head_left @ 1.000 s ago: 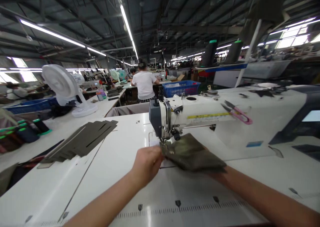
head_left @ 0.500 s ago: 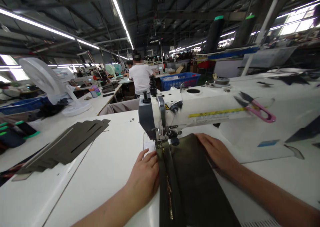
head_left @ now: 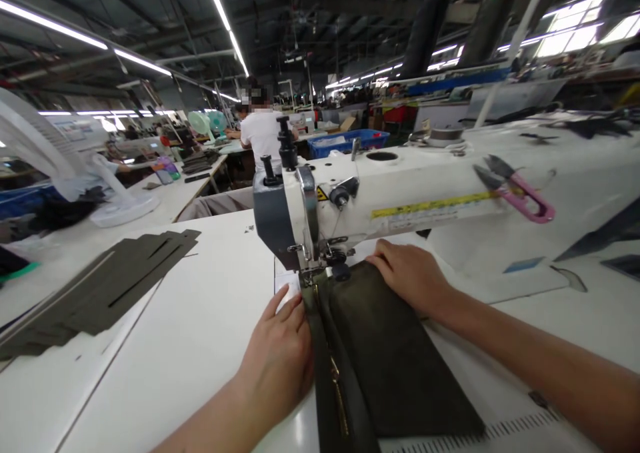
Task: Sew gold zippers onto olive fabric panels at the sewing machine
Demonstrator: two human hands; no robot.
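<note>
A dark olive fabric piece [head_left: 400,353] with a brass zipper [head_left: 336,373] lies on the white sewing machine bed, its far end under the presser foot [head_left: 313,276]. My left hand [head_left: 277,346] holds its left edge close to the needle, index finger stretched forward; the thumb is hidden. At the far right corner of the fabric, my right hand [head_left: 413,276] has its thumb and fingers closed on the edge. The white sewing machine [head_left: 425,180] stretches across above both hands.
Flat olive-grey pieces [head_left: 110,286] lie stacked on the left of the table. Pink-handled thread snips [head_left: 525,196] rest on the machine arm. A white fan [head_left: 125,203] stands at the left; beyond the machine are a blue basket [head_left: 350,143] and a person in white [head_left: 263,140].
My right hand has shifted from lying along the fabric's right edge to gripping its far corner, lifting it slightly. My left hand stays by the needle. The view has turned a little right.
</note>
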